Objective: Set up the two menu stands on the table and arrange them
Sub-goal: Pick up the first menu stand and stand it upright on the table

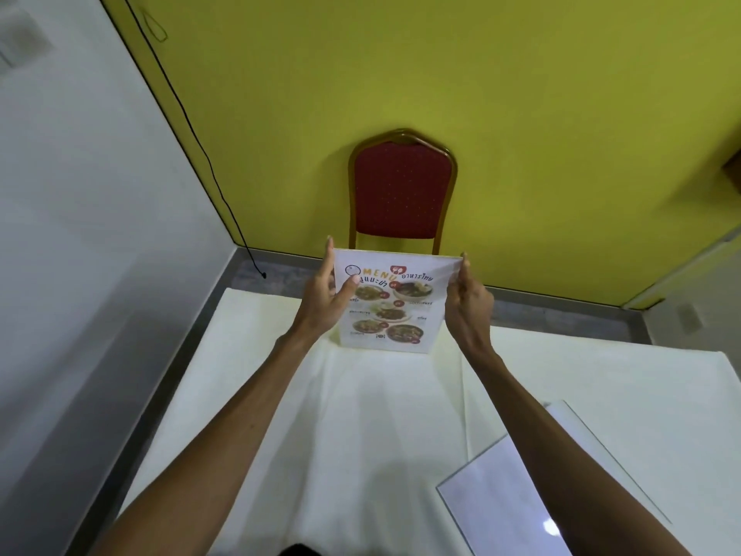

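Observation:
A menu stand (391, 311) with food pictures and the word MENU stands upright near the far edge of the white-clothed table (361, 415). My left hand (326, 290) grips its left edge, thumb on the front. At the upper right corner, my right hand (467, 302) pinches its right edge. A second menu stand (509, 483), clear acrylic, lies flat at the near right of the table, partly covered by my right forearm.
A red chair (403, 190) with a gold frame stands behind the table against the yellow wall (481, 74). A black cable (216, 174) runs down the corner to the floor. A white wall is close on the left.

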